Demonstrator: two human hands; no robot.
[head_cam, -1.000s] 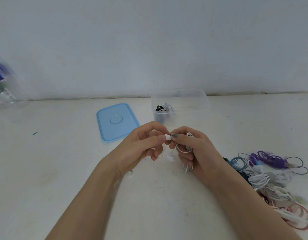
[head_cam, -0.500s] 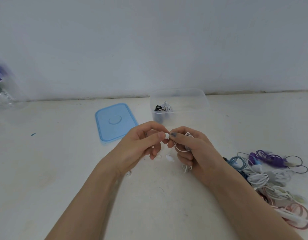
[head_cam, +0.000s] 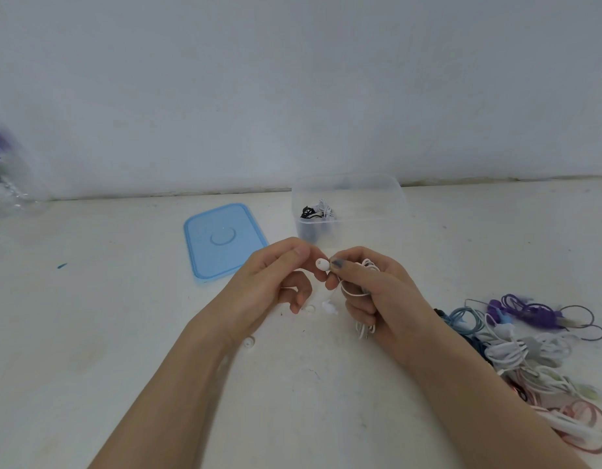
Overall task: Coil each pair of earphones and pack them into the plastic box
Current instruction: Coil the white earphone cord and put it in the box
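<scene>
Hands mid-frame, busy with a white pair of earphones [head_cam: 355,292].

Right hand [head_cam: 377,296] has its fingers curled round the bunched white cable, thumb and forefinger pinching just by the earbud [head_cam: 322,264]. Left hand [head_cam: 275,282] is loosely curled with its fingertips right at that same bud, though I can't tell if it actually grips it. Clear plastic box [head_cam: 370,198] sits just above the hands, with a black and a white coil in it. Blue lid [head_cam: 223,239] lies flat left of the box. Tangled pile of coloured earphones [head_cam: 529,343] at lower right.
</scene>
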